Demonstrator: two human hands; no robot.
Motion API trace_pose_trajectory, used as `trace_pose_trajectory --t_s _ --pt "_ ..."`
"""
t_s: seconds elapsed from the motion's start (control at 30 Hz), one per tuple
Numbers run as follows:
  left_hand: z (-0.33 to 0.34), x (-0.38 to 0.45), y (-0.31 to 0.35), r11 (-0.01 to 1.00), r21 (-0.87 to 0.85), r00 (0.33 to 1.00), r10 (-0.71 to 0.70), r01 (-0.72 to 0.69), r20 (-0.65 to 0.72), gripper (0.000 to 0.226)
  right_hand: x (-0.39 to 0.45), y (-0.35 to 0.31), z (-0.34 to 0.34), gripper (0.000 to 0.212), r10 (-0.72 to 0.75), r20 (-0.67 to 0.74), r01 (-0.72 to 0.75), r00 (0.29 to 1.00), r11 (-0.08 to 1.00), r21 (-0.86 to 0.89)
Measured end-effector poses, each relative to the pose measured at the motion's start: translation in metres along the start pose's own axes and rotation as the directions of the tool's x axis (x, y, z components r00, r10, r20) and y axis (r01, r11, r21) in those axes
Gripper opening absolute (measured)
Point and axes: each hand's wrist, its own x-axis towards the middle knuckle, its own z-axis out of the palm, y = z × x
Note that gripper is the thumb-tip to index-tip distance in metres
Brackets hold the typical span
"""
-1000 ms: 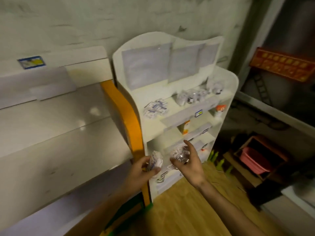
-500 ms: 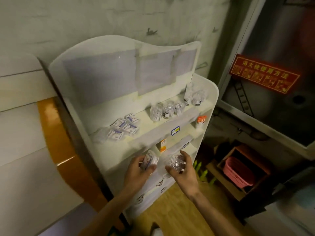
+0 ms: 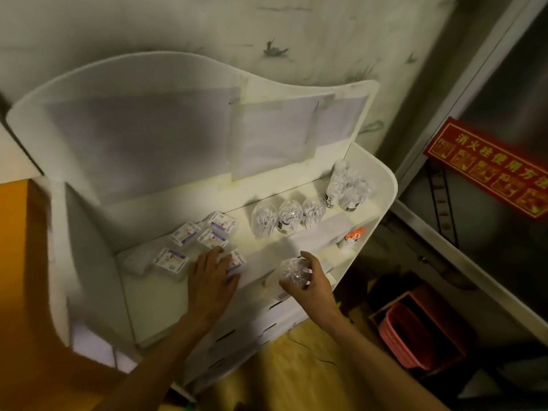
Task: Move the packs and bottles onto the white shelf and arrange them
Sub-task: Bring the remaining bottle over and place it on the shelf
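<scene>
On the top tier, head view: the white wavy-backed display shelf (image 3: 382, 173) already carries most of the stock.
Packs placed: four small flat clear-wrapped packs with blue and red print (image 3: 204, 237) lie loosely clustered at the left of that tier, not squared up.
Bottles placed: three clear plastic bottles (image 3: 286, 216) stand side by side mid-tier, and two taller clear bottles (image 3: 347, 188) stand at the right end near the rim.
Left hand (image 3: 212, 275): fingers fairly straight, pressing down on a fifth small pack (image 3: 237, 262) at the tier's front edge; it looks just set down, or nearly so.
Right hand (image 3: 305, 280): fingers curled round one more clear crinkled plastic bottle (image 3: 293, 269), held in the air in front of the shelf, not yet on any tier.
Lower tier: a small white bottle with an orange cap (image 3: 351, 237) stands beneath at the right.
Progress, as I judge it: well along; left are this bottle's place beside its fellows and tidying the scattered packs.
</scene>
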Motion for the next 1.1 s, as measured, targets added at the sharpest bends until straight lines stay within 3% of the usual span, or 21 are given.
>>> trace_pose_trajectory --t_s 0.27,0.47,0.63,1.1 --pt "0.011 0.027 0.028 0.995 -0.097 0.998 0.019 -0.024 -0.057 0.062 0.053 0.011 -0.024 0.083 -0.017 -0.046 0.017 0.999 1.0 -0.003" --pt "0.019 0.06 0.077 0.968 -0.229 0.992 -0.115 0.101 -0.046 0.067 0.096 0.021 -0.051 0.088 -0.116 -0.018 0.114 0.993 0.989 -0.097" --pt "0.021 0.075 0.117 0.958 -0.27 0.992 -0.113 0.095 -0.052 0.068 0.136 0.021 -0.068 0.086 -0.267 -0.034 0.256 0.963 0.948 -0.191" --pt "0.043 0.099 0.158 0.993 -0.001 0.992 -0.116 0.116 -0.058 0.058 0.204 0.043 -0.089 0.096 -0.404 0.12 0.413 0.907 0.908 -0.067"
